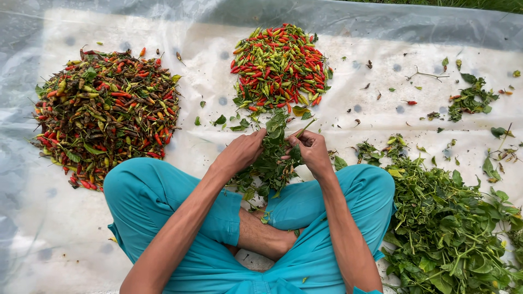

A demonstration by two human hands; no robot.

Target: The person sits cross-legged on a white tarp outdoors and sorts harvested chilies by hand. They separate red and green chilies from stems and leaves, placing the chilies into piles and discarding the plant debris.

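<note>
1. Sprig [271,158]: a leafy green chili branch held between both hands, in front of the person's crossed legs and above the gap between the knees. Its leaves hang down toward the lap, and its top reaches up near the closer chili pile.
2. Left hand [242,152]: fingers curled and closed on the left side of the sprig, knuckles up.
3. Right hand [311,151]: closed on the right side of the sprig, with a thin green stem [305,128] sticking up and out from between its fingers. The two hands are close together, with only the leaves between them.
4. Sheet [348,103]: pale plastic spread on the ground, carrying everything; the person sits on it cross-legged in teal trousers [147,196], one bare foot tucked under.
5. Bright pile [279,65]: fresh red, orange and green chilies, straight ahead of the hands and just beyond the sprig's top.
6. Dark pile [106,111]: duller, browner chilies mixed with leaves, off to the left, just beside the left knee.
7. Leaf heap [447,223]: stripped green branches and leaves by the right knee, well to the right of the hands.
8. Scraps [471,98]: loose leaves and a few stray chilies scattered over the right part of the sheet.
</note>
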